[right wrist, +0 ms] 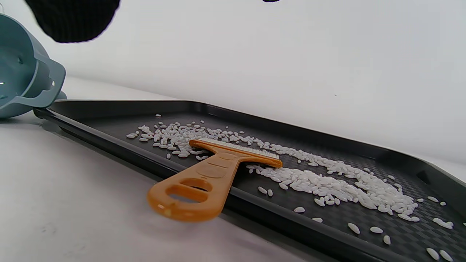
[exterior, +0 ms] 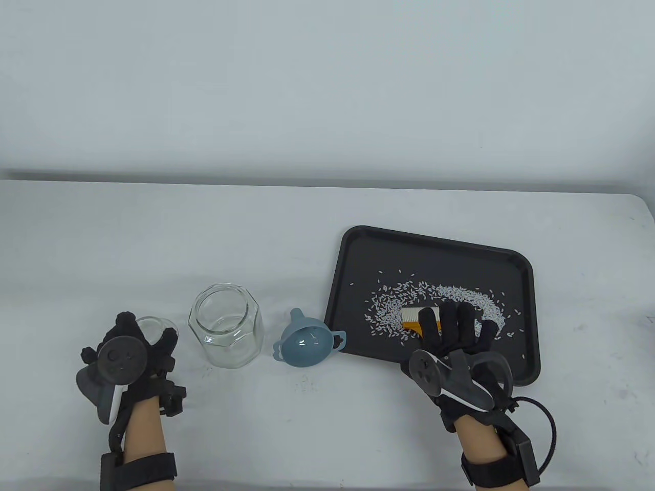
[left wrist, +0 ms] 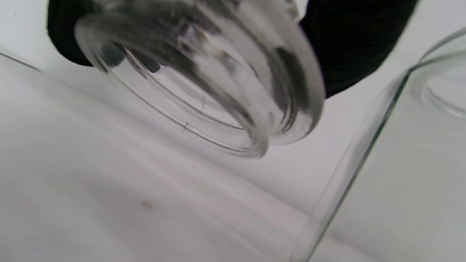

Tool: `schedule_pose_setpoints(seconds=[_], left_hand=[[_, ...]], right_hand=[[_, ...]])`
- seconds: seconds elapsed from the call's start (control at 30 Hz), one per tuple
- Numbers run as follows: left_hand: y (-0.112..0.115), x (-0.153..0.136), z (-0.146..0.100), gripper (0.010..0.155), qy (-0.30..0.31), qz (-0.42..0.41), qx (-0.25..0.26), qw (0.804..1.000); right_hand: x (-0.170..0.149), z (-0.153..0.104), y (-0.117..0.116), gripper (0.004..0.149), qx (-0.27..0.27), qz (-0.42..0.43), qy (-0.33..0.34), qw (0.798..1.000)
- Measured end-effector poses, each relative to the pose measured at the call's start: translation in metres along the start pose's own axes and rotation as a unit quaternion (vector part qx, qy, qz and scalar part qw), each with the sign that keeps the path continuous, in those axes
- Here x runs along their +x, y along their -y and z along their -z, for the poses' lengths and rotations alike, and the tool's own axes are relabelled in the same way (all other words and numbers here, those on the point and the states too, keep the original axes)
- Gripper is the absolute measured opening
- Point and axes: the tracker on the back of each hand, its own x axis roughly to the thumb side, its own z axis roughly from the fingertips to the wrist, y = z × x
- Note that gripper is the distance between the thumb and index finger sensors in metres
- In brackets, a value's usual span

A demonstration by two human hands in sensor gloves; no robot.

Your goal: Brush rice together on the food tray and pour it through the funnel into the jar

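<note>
White rice [exterior: 450,302] lies strewn in a loose band on the black food tray [exterior: 435,244]. An orange brush [exterior: 413,318] with white bristles lies in the rice, its handle [right wrist: 196,189] sticking out over the tray's near rim [right wrist: 255,205]. My right hand [exterior: 455,322] hovers over the brush with straight fingers and does not grip it. The open glass jar [exterior: 226,327] stands upright left of the tray, and the blue funnel [exterior: 307,345] lies on its side between them. Left of the jar, my left hand [exterior: 147,331] grips a round clear glass lid [left wrist: 204,83].
The jar's wall [left wrist: 400,145] stands close on the right of the held lid. The funnel [right wrist: 18,72] touches the tray's left rim. The white table runs bare behind the objects to a white wall. The table's right edge lies just beyond the tray.
</note>
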Motion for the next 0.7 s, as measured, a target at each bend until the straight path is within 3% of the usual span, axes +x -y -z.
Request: schedule_pose_setpoints(seconds=[0.2, 0.7], left_hand=[[0.015, -0.003, 0.0, 0.091, -0.02, 0.025, -0.068, 0.997], [0.022, -0.003, -0.002, 0.092, -0.06, 0.043, -0.148, 0.986]], right_hand=[[-0.002, -0.001, 0.0, 0.094, 0.003, 0.004, -0.002, 1.0], [-0.001, -0.001, -0.001, 0.094, 0.01, 0.006, -0.002, 1.0]])
